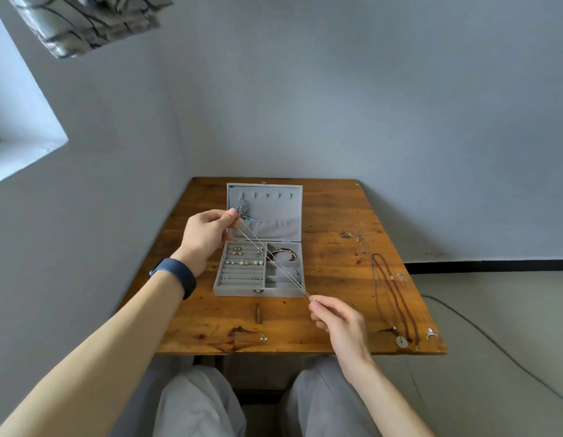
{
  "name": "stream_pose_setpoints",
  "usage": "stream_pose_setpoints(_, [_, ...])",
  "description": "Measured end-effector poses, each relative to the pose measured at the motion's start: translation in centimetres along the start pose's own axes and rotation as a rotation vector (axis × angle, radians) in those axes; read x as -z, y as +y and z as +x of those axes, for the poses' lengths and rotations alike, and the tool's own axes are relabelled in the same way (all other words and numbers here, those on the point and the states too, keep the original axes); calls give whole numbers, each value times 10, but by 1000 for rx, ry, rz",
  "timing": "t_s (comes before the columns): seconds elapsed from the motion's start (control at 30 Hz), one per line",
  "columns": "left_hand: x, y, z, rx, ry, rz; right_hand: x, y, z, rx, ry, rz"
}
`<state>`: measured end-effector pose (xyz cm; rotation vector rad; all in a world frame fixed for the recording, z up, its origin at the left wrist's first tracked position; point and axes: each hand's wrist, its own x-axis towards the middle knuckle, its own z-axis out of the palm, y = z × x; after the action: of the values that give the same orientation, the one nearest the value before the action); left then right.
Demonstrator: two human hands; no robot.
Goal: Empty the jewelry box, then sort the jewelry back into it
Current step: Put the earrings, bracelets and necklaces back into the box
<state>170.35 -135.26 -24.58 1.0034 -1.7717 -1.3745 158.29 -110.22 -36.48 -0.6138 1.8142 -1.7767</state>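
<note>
An open grey jewelry box [220, 287] stands on the wooden table [330, 216], its lid upright with hooks and a pocket. Earrings and rings fill the ring rolls on the left; a red bead bracelet [281, 253] lies in a right compartment. A turquoise piece [243, 212] hangs from a lid hook. A thin silver chain necklace [274, 263] is stretched taut over the box. My left hand [207, 236] pinches its upper end by the lid. My right hand [335, 316] pinches its lower end in front of the box.
On the table's right side lie a long reddish bead necklace [397, 298], thin chains, a round pale pendant [401, 341] and a small silver pendant [431, 333]. Small stud earrings [263, 337] lie near the front edge. A cable runs over the floor at the right.
</note>
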Motion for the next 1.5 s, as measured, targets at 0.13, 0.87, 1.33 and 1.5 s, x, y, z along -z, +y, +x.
stream_pose_setpoints(0.13, [8, 5, 13, 65, 21, -117, -8, -8, 26, 41, -3, -73])
stream_pose_setpoints(0.87, [-4, 72, 144, -301, 83, 222, -118, -58, 253, 564, -173, -1131])
stream_pose_setpoints(1.33, [-37, 30, 160, -335, -118, 572, -100, -67, 263, 475, -215, -666])
stream_pose_setpoints(1.5, [-43, 15, 166, -307, -144, 673, -108, -93, 264, 368, -305, -386])
